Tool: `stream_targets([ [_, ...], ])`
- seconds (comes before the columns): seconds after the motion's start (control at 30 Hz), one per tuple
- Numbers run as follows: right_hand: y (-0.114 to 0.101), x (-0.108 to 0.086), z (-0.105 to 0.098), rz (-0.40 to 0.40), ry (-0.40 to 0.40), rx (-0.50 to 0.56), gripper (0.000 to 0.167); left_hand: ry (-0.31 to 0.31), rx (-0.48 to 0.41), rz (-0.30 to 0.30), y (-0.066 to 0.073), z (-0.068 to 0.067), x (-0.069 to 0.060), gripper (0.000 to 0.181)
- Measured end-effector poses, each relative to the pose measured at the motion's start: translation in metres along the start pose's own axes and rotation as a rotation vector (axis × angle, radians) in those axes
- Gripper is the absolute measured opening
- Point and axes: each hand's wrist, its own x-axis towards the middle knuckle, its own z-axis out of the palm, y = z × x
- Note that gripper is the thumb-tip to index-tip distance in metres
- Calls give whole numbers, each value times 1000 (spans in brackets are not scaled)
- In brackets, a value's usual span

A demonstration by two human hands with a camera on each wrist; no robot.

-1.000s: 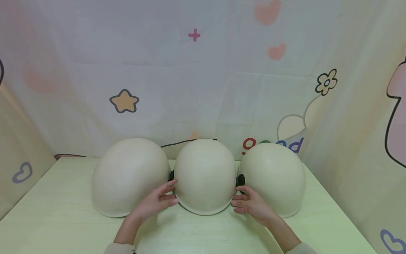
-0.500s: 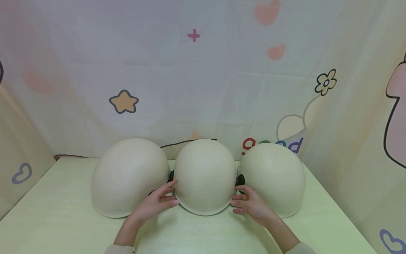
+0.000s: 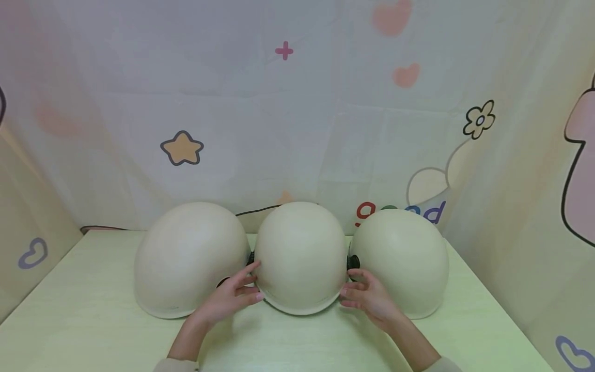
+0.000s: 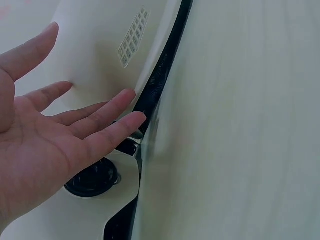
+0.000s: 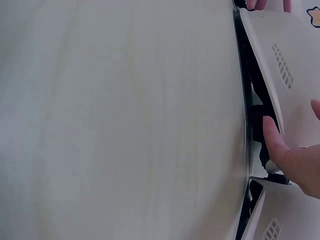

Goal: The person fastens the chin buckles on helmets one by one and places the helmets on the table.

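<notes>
Three cream helmets stand in a row on the table, domes up. The middle helmet has a hand at each side of its lower edge. My left hand touches its left side with fingers spread and fairly straight; the left wrist view shows the fingertips near the black-trimmed rim and a vent grille. My right hand touches the right side with relaxed fingers, and in the right wrist view its thumb lies along the rim. The left helmet and right helmet flank it closely.
Black round side fittings sit in the narrow gaps between the helmets. The pale table extends in front of the row. A printed curtain hangs behind and at both sides.
</notes>
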Motion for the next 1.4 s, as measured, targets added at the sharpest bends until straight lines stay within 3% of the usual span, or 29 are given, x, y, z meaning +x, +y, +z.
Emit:
stream_targets([
  [0.43,-17,0,12,-62,128,164,58,20,10,-4,7,2,1,81],
  [0.73,-29,-2,15,-107,84,194,52,42,82,0,12,4,-1,85],
  [1.07,-41,-4,21,-180,94,220,54,3,104,31,19,8,-4,86],
  [1.4,-53,-9,27,-269,-11,208,54,56,97,106,36,7,-7,76],
])
